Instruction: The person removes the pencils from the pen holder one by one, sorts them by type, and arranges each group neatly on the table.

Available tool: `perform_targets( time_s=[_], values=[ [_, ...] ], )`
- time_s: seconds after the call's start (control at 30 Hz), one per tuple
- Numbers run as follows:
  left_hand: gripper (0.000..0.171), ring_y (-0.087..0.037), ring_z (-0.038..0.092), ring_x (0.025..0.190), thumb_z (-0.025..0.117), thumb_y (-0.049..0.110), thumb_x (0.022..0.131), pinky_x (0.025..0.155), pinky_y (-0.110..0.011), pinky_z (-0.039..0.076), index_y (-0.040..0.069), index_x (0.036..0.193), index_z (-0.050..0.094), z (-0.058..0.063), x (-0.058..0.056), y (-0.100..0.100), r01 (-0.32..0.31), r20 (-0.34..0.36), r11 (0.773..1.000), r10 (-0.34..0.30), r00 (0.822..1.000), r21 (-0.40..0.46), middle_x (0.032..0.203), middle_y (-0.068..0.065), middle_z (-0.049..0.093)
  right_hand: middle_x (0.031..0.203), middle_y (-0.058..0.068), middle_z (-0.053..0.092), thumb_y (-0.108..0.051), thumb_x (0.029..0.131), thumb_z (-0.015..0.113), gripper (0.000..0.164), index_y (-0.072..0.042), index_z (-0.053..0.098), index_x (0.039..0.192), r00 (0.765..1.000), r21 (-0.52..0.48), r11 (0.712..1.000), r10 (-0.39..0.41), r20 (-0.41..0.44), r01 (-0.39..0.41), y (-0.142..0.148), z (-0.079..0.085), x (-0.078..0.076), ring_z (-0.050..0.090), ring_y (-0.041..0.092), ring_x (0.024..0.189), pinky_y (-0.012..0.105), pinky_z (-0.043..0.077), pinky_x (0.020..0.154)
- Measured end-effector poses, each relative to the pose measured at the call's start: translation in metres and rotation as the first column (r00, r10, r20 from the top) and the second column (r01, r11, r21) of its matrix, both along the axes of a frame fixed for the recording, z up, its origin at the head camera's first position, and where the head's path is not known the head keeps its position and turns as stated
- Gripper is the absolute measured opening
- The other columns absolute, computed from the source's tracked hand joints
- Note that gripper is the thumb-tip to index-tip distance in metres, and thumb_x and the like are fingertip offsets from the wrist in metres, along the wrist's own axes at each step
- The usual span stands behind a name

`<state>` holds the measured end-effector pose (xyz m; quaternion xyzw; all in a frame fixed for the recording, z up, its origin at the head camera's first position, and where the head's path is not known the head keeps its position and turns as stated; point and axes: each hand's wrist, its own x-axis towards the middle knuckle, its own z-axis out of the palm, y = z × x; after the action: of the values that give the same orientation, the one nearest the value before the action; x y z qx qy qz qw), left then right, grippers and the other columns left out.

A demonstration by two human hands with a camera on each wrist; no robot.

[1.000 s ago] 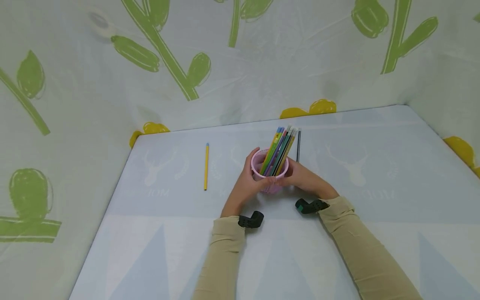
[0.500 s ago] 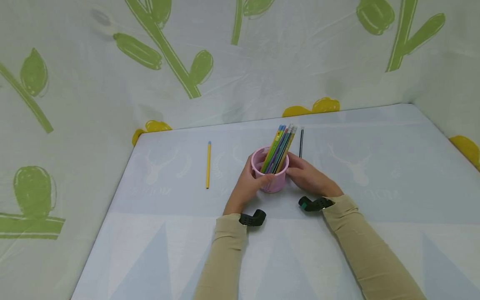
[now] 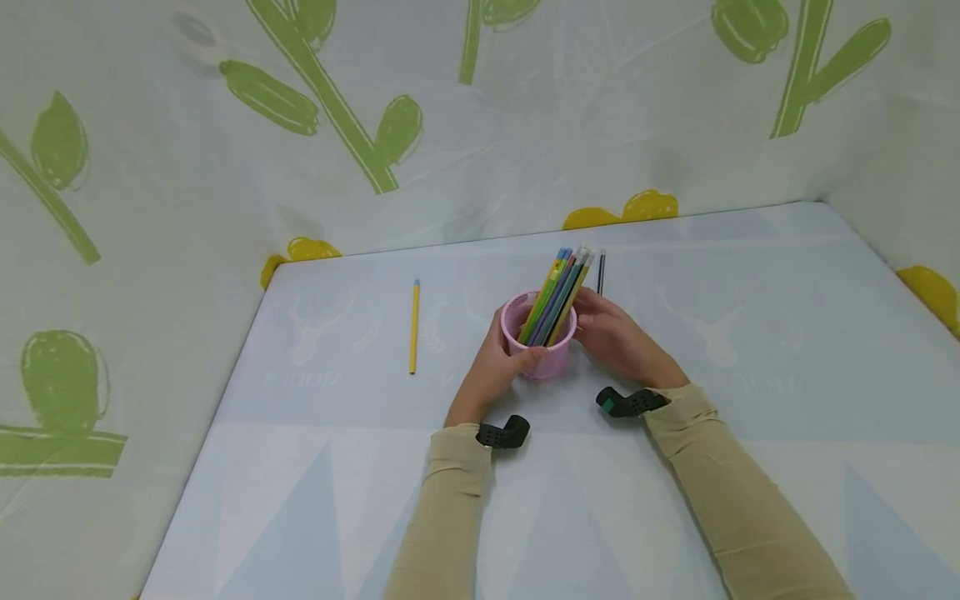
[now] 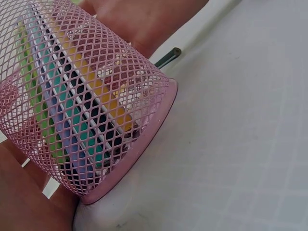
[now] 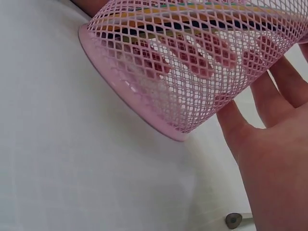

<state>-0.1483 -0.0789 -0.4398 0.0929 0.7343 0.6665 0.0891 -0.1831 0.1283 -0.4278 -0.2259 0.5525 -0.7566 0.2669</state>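
A pink mesh pencil cup (image 3: 551, 363) stands on the table, several pencils (image 3: 555, 300) leaning to the right inside it. My left hand (image 3: 491, 367) grips its left side, thumb across the near side; the fingers behind are mostly hidden in the head view. At the right side of the cup is my right hand (image 3: 618, 337), fingers (image 5: 233, 122) fairly straight and against or close to the mesh in the right wrist view. Beyond that hand lies a dark pencil (image 3: 601, 271), partly covered by it. To the left, a yellow pencil (image 3: 415, 325) lies apart.
The pale patterned tabletop (image 3: 360, 500) extends around the hands. Walls of white cloth (image 3: 525, 150) with green plant prints rise behind and at both sides of the table.
My right thumb has come away from the front of the cup, and the right hand has shifted slightly right and away. My left hand keeps its hold; the cup stays about in place.
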Motion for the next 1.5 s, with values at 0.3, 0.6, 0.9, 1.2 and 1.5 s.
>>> perform_targets(
  time_s=[0.3,0.6,0.9,1.2,1.5],
  values=[
    [0.072,-0.012,0.037,0.118,0.067,0.020,0.078,0.100,-0.035,0.030,0.026,0.136,0.025,0.021,0.012,-0.003,0.001,0.036,0.999,0.000,0.999,-0.035,0.131,0.007,0.038,0.141,0.001,0.029,-0.021,0.092,0.047,0.053,-0.020,0.025,0.140,0.984,0.172,0.970,-0.157,-0.079,0.169,-0.011,0.010,0.010,0.026,0.017,0.128,0.040,0.019,0.104],
    [0.074,-0.007,0.036,0.118,0.070,0.035,0.073,0.098,-0.034,0.031,0.037,0.132,0.026,-0.003,-0.001,0.000,0.000,0.021,1.000,0.000,1.000,-0.025,0.130,0.014,0.038,0.126,0.003,0.049,-0.034,0.090,0.051,0.046,-0.016,0.045,0.131,0.949,0.268,0.914,-0.270,-0.163,0.306,-0.006,0.004,0.003,0.040,0.019,0.115,0.042,0.027,0.101],
    [0.074,-0.012,0.036,0.120,0.068,0.028,0.076,0.099,-0.037,0.030,0.032,0.136,0.025,0.014,0.005,0.000,0.043,0.004,0.999,-0.043,0.999,0.004,0.133,0.008,0.038,0.117,0.003,0.056,-0.043,0.086,0.052,0.044,-0.019,0.055,0.124,0.926,0.287,0.887,-0.305,-0.222,0.361,-0.003,-0.004,-0.003,0.046,0.021,0.106,0.045,0.034,0.093],
    [0.073,-0.009,0.036,0.118,0.068,0.025,0.076,0.099,-0.034,0.030,0.030,0.136,0.025,0.018,0.008,-0.002,0.034,0.022,0.999,-0.034,0.999,-0.020,0.131,0.010,0.039,0.117,-0.001,0.057,-0.038,0.089,0.050,0.037,-0.019,0.058,0.120,0.869,0.276,0.840,-0.378,-0.318,0.466,-0.008,-0.002,0.000,0.048,0.015,0.106,0.038,0.036,0.093],
    [0.073,-0.011,0.038,0.117,0.067,0.026,0.078,0.099,-0.036,0.030,0.031,0.136,0.024,0.018,0.007,-0.001,0.029,0.029,0.999,-0.028,0.999,-0.042,0.130,0.009,0.040,0.106,0.006,0.060,-0.026,0.092,0.049,0.032,-0.007,0.059,0.116,0.795,0.115,0.820,-0.495,-0.350,0.561,-0.010,0.021,0.008,0.055,0.022,0.093,0.031,0.043,0.086]
  ],
)
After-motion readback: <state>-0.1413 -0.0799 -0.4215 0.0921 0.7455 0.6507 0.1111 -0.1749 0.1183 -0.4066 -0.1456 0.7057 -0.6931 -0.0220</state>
